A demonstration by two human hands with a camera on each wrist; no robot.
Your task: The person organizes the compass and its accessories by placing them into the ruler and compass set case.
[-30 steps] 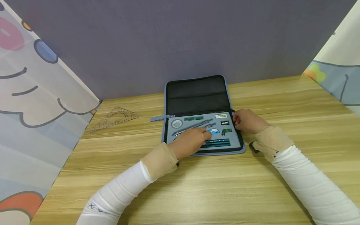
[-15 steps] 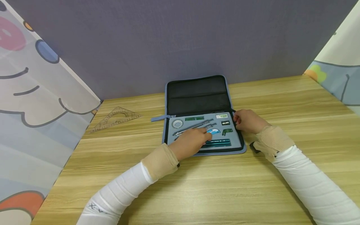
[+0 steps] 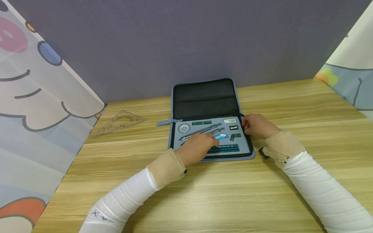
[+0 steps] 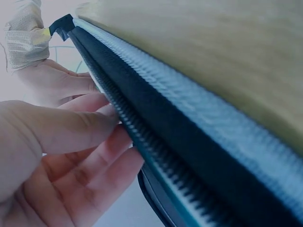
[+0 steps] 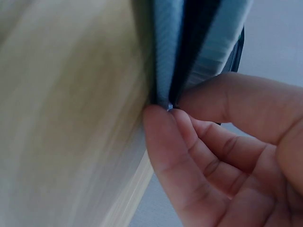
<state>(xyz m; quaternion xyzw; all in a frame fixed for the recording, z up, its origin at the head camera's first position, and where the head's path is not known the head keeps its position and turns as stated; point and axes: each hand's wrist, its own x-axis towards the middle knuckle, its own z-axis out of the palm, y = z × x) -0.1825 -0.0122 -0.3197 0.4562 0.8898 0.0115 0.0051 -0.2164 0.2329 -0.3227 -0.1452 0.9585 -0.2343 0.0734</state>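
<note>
On the wooden table (image 3: 262, 194): open zip case (image 3: 204, 97), foam tray of drawing tools. Right hand (image 3: 256, 125) pinches its right edge; left hand (image 3: 198, 146) rests on the tray, fingers at the blue piece (image 3: 222, 136), grip unclear. Risk: tray shifting, pieces unseating. Clear set square (image 3: 119, 121) well left.

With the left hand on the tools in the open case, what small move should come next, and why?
Probably the left hand should close its fingers on the blue tool under its fingertips and lift it from the foam tray. The right hand already pinches the right edge of the case, steadying it, and the lid lies fully open.
</note>
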